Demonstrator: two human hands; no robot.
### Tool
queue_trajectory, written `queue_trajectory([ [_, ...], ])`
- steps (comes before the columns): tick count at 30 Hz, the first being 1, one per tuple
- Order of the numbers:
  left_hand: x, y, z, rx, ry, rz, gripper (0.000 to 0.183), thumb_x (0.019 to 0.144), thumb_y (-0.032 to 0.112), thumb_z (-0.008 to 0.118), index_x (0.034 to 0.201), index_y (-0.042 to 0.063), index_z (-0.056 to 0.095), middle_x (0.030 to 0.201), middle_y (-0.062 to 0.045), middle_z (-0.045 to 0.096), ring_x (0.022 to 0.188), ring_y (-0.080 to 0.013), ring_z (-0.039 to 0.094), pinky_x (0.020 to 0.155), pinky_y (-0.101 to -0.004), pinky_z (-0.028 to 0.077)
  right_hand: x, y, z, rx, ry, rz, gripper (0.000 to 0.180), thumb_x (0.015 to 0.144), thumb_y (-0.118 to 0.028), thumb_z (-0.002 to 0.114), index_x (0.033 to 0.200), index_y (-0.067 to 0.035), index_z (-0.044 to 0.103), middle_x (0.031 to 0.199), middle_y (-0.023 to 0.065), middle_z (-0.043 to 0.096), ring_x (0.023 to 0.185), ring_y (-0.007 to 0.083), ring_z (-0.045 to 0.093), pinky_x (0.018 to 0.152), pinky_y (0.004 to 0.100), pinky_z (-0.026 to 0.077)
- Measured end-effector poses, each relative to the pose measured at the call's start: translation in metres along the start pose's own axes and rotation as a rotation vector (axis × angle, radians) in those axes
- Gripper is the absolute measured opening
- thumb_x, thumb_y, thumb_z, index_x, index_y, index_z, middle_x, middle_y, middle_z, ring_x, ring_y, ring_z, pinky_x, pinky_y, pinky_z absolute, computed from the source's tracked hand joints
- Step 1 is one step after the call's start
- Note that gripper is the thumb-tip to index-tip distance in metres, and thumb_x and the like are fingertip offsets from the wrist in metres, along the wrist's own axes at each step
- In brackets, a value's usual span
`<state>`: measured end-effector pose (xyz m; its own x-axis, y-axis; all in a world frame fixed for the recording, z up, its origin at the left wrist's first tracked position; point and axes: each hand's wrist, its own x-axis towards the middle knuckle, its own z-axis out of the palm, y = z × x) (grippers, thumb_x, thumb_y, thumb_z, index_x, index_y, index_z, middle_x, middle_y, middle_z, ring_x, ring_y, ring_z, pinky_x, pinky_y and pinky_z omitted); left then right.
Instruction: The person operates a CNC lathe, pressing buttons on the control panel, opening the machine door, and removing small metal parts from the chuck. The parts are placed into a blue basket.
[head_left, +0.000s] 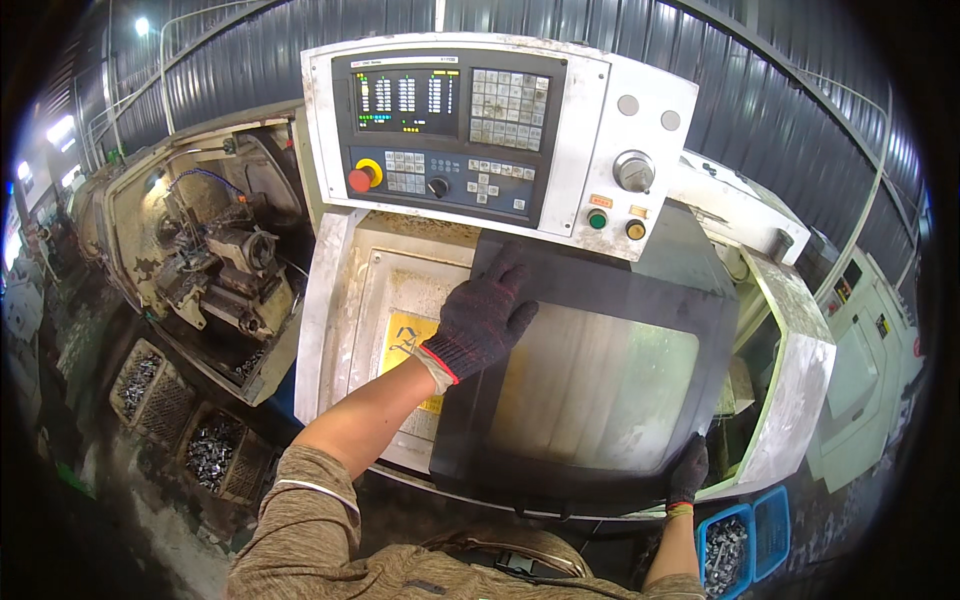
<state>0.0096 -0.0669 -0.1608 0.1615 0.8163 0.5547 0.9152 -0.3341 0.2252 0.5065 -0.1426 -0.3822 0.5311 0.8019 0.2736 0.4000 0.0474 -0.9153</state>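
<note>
My left hand, in a dark knit glove with a red-edged cuff, is raised before the upper left part of the machine's dark sliding door, just below the control panel. Its fingers are apart and it holds nothing that shows. Lower right, my right hand, gloved too, is at the door's right edge; its fingers are partly hidden, so its grip is unclear. The control panel has a lit screen, a red emergency stop button, keys and a rotary knob. The door has a cloudy window.
An open lathe stands at the left, with baskets of metal parts on the floor below it. Blue plastic baskets are at the lower right, one with metal parts. Another pale machine stands at the far right.
</note>
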Motion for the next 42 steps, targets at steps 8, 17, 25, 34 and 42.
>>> queue_trajectory([
  [8,-0.006,0.014,0.015,-0.105,0.048,0.046,0.051,0.099,0.036,0.068,0.139,0.007,0.061,0.165,-0.017,0.043,0.123,-0.0406,0.067,0.096,-0.0505,0.059,-0.009,0.033,-0.004,-0.034,0.043,-0.020,0.052,0.116,-0.039,0.049,0.122,0.007,0.071,0.108,0.0124,0.075,0.099,0.0198,0.064,0.092,0.0363,0.051],
  [17,-0.008,0.045,0.035,-0.006,-0.050,0.012,0.055,0.097,0.038,0.068,0.141,0.007,0.059,0.163,-0.016,0.044,0.128,-0.0435,0.061,0.107,-0.0547,0.051,-0.035,0.068,-0.020,0.029,0.002,0.080,0.055,0.116,-0.040,0.048,0.139,0.008,0.065,0.136,0.0161,0.070,0.122,0.0222,0.063,0.109,0.0347,0.046],
  [25,-0.014,0.082,0.059,0.066,0.127,-0.014,0.052,0.095,0.032,0.070,0.140,0.011,0.060,0.158,-0.016,0.049,0.129,-0.0405,0.060,0.110,-0.0536,0.047,-0.038,0.065,-0.049,-0.220,-0.318,-0.028,0.041,0.115,-0.021,0.042,0.133,0.005,0.067,0.131,0.0250,0.070,0.120,0.0371,0.068,0.106,0.0439,0.052],
  [34,-0.032,0.168,0.129,-0.001,0.241,0.031,0.064,0.091,0.025,0.078,0.148,0.006,0.059,0.165,-0.022,0.044,0.147,-0.0442,0.047,0.126,-0.0559,0.033,-0.034,0.014,-0.047,-0.082,-0.696,0.129,0.057,0.106,-0.052,0.058,0.148,-0.013,0.057,0.133,0.0233,0.069,0.122,0.0449,0.067,0.105,0.0509,0.052],
  [42,-0.023,0.212,0.187,0.224,0.371,0.037,0.065,0.096,0.025,0.073,0.152,0.002,0.053,0.161,-0.023,0.048,0.151,-0.0451,0.040,0.129,-0.0572,0.024,-0.038,0.050,-0.011,0.266,-1.046,0.062,0.049,0.108,-0.044,0.058,0.138,-0.006,0.063,0.132,0.0238,0.069,0.121,0.0442,0.067,0.101,0.0478,0.054],
])
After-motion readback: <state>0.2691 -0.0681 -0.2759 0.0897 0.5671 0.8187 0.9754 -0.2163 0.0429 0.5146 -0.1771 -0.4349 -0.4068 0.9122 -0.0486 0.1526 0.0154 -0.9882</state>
